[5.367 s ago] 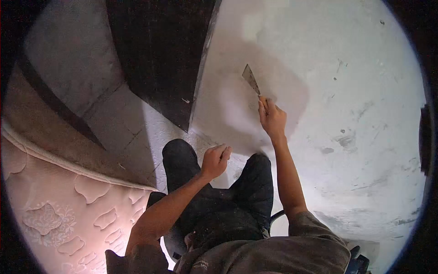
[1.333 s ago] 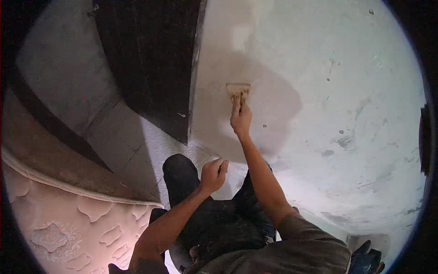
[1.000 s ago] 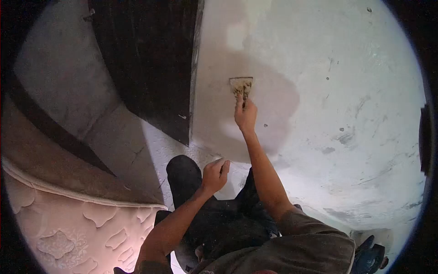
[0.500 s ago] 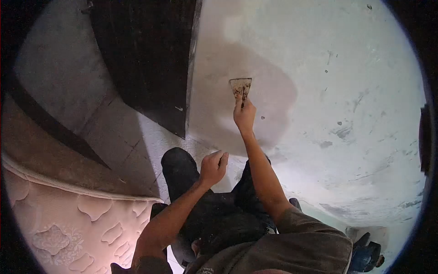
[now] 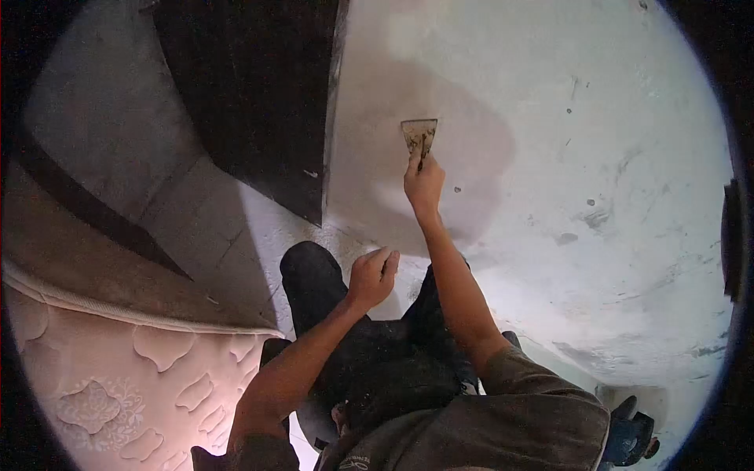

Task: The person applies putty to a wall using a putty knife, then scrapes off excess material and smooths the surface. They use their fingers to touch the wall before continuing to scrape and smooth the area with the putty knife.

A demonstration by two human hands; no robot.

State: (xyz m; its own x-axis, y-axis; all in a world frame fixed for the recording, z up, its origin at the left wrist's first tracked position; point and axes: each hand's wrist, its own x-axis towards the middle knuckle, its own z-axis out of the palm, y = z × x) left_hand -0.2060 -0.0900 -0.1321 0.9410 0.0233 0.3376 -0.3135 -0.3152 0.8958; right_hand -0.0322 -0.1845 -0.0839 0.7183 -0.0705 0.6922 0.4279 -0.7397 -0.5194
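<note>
My right hand point(image 5: 425, 187) grips a putty knife point(image 5: 420, 132) by its handle, index finger stretched along it toward the blade. The blade is flared and stained, with its wide edge up against the pale wall point(image 5: 550, 86), inside a darker patch point(image 5: 479, 149). My left hand point(image 5: 372, 278) is curled closed in front of the wall, above my knees. A small dark spot shows between its thumb and fingers, but what it holds, if anything, is hidden.
A dark door-like panel point(image 5: 251, 102) stands left of the wall patch. A pink quilted mattress point(image 5: 181, 385) is at lower left, beside a tiled floor point(image 5: 220, 228). Scuffs and small holes mark the wall. A dark blue object point(image 5: 628, 439) lies at lower right.
The whole view has shifted slightly, so wall, hands and knees all appear a little higher. Against the wall, the putty knife has hardly moved. Both grips look the same.
</note>
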